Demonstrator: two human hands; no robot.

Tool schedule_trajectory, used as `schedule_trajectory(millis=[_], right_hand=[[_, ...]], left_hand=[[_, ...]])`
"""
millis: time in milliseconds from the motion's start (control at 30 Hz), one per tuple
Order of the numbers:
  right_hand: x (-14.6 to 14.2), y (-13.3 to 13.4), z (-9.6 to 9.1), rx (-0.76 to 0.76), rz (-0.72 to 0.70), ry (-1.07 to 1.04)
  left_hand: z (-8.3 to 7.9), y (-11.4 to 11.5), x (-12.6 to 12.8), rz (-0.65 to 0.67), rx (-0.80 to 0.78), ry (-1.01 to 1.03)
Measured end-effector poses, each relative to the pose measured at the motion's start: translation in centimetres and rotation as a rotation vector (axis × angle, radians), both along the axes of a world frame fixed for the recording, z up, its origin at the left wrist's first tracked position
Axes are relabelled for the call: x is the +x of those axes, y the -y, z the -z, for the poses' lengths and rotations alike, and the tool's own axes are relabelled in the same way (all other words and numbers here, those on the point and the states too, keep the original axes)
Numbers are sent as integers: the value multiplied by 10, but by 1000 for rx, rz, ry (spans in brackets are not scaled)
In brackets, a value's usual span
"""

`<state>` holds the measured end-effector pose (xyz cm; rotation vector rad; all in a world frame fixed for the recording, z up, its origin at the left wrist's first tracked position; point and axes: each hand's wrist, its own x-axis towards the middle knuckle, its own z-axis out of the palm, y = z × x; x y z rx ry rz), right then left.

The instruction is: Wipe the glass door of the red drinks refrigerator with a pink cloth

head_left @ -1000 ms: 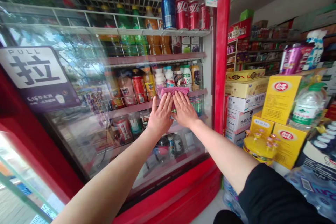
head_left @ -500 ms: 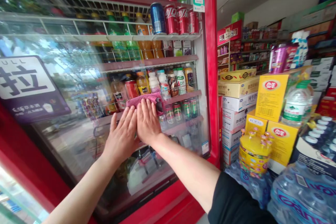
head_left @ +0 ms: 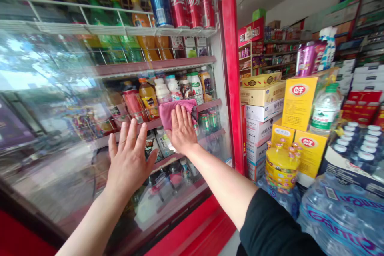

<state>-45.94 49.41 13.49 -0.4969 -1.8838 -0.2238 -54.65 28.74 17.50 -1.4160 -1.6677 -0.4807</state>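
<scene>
A pink cloth is pressed against the glass door of a red-framed drinks fridge. My right hand lies over the cloth with its fingers stretched, holding it to the glass. Left of it, my left hand is open, fingers spread and palm toward the door, with nothing in it. Whether its palm touches the glass I cannot tell. Behind the door, just above the cloth, stand small bottles such as a white one with a green cap and an orange drink bottle.
The fridge's red frame rises right of my hands. Beyond it are stacked cartons, yellow boxes, a large water bottle, a yellow tub and wrapped water packs. Reflections cover the door's left side.
My right hand and the pink cloth have shifted right across the glass relative to the shelves. My left hand has come away from the right one and spread its fingers. The view has tilted down.
</scene>
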Motion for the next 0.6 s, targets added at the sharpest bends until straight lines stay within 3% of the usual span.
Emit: schedule_trajectory(millis=[200, 300, 367, 467, 600], right_hand=[[69, -76, 6, -148, 180, -133], [88, -96, 5, -196, 182, -261], [87, -93, 1, -227, 145, -357], [68, -65, -6, -231, 58, -431], [35, -7, -5, -71, -79, -228]], left_hand=[[4, -33, 24, 74, -56, 10], [7, -38, 31, 77, -62, 9], [7, -39, 35, 66, -67, 7], [5, -39, 40, 61, -59, -6], [-3, -37, 44, 59, -49, 9]])
